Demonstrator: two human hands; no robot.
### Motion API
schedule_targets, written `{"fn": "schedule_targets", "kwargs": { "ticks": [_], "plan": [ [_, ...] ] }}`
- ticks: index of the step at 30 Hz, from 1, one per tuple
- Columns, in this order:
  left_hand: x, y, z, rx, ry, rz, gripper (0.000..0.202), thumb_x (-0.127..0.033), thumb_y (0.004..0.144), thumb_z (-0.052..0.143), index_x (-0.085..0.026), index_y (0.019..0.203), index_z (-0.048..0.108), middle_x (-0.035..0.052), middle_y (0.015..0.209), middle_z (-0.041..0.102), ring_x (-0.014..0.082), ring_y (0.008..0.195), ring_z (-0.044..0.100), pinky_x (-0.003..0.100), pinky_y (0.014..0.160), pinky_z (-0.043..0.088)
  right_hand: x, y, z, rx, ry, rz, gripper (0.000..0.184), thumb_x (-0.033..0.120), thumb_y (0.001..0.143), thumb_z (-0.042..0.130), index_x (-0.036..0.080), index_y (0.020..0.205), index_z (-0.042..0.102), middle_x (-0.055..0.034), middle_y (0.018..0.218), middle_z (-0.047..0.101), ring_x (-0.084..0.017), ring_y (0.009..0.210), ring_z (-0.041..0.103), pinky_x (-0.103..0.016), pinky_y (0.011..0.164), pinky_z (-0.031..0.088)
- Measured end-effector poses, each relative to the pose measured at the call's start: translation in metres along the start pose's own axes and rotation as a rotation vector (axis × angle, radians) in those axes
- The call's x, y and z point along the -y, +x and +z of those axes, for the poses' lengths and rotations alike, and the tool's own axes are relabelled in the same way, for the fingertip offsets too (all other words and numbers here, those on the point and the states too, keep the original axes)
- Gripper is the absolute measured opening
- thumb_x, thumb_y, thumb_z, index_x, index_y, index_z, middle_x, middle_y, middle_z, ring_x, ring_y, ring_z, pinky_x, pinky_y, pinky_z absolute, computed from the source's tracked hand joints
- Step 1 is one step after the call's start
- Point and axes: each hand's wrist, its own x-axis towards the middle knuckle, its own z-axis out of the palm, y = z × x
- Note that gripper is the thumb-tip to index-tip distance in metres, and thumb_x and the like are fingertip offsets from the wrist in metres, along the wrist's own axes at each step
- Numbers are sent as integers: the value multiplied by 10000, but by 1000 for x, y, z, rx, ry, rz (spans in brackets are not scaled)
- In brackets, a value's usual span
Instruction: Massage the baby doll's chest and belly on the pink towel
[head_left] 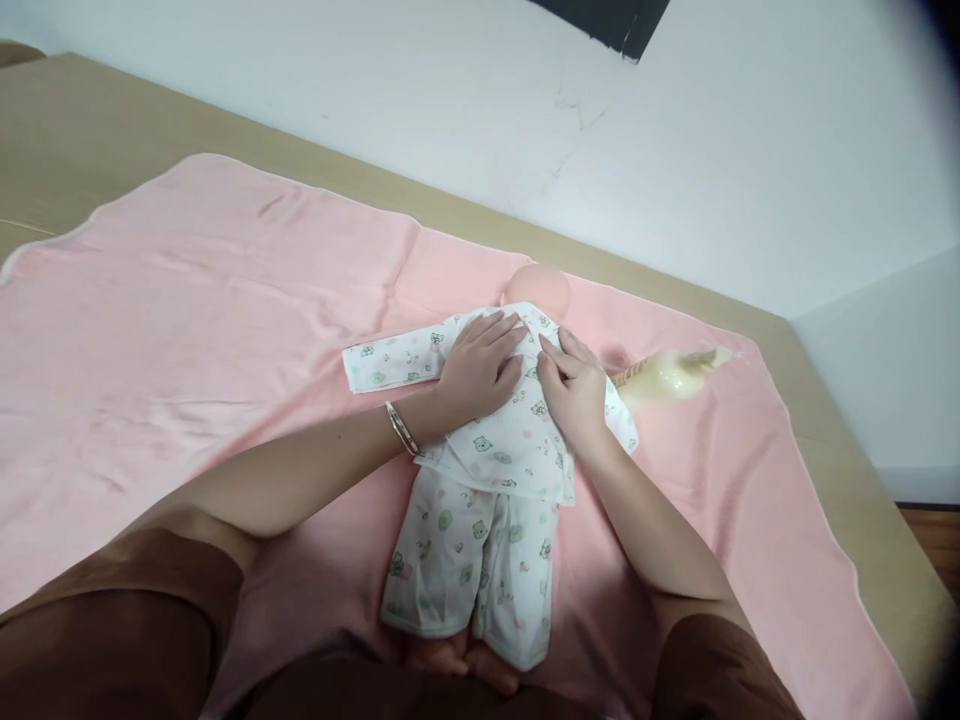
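A baby doll [538,288] lies on a pink blanket, its bald head away from me and its feet [450,655] near my body. It wears a white long-sleeved baby shirt [491,445] with small green and pink animal prints, and matching pants [442,560]. My left hand [484,365] rests open and flat on the left side of the shirt's chest. On the other side, my right hand [574,385] has thumb and forefinger closed on the shirt near its middle. The left sleeve [394,358] stretches straight out; my right hand and forearm partly cover the right sleeve.
The wrinkled pink blanket [187,300] covers most of the wooden table [97,120]. A glossy pale-yellow object [667,375] with a striped brown part lies right of the doll. Behind the table stands a white wall [450,120] with a dark panel [607,20].
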Motion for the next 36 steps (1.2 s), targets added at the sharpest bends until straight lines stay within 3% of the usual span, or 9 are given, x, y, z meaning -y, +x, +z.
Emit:
{"fn": "schedule_targets", "kwargs": {
  "ticks": [5,10,14,17,23,28,33,36],
  "plan": [
    [0,-1,0,36,-4,-12,431,-276,948,445,-145,1339,571,127,1421,589,287,1390,477,526,1193,352,3,2,-11,51,66,-65,317,357,972,529,264,1202,727,-87,1430,592,-278,1355,538,-562,1130,417],
    [1,-2,2,20,-16,-3,438,-309,981,402,-141,1358,550,133,1420,586,279,1395,470,517,1204,329,13,-5,-14,15,2,-210,389,279,1009,406,273,1316,644,-71,1546,464,-241,1446,425,-584,1198,292],
    [4,-3,3,-7,-50,29,471,-360,1024,299,-144,1367,540,134,1404,597,270,1387,478,516,1193,339,17,-7,-8,174,-108,-166,489,295,1006,387,228,1484,462,-109,1608,359,-255,1511,298,-614,1219,209],
    [6,-3,3,-9,-61,51,514,-406,1036,249,-145,1389,517,138,1415,587,277,1393,468,526,1189,339,15,-6,-5,281,-159,-151,497,337,1020,359,197,1485,462,-129,1630,308,-288,1540,202,-626,1222,176],
    [7,-4,3,-8,-74,54,518,-421,1036,263,-137,1383,524,150,1405,592,278,1392,468,522,1187,336,12,-5,-7,166,-158,-195,504,338,1022,342,179,1491,437,-139,1647,264,-273,1549,168,-607,1231,160],
    [5,-3,2,-10,-63,33,505,-401,1032,265,-143,1367,541,138,1405,597,271,1387,475,512,1184,344,11,-5,-7,267,-158,-178,488,365,1014,382,226,1474,466,-116,1631,314,-302,1536,214,-640,1213,179],
    [5,-3,1,14,-72,13,478,-383,1019,297,-166,1368,542,122,1421,590,263,1390,476,514,1191,332,12,-5,-10,96,-112,-220,507,334,991,415,277,1495,413,-82,1660,244,-275,1541,205,-652,1211,168],
    [5,-3,2,8,-71,9,478,-375,1021,286,-161,1358,549,128,1409,599,261,1385,482,514,1190,334,10,-7,-5,161,-120,-227,485,335,988,407,248,1461,467,-96,1626,330,-271,1534,231,-632,1218,183]
  ]
}}
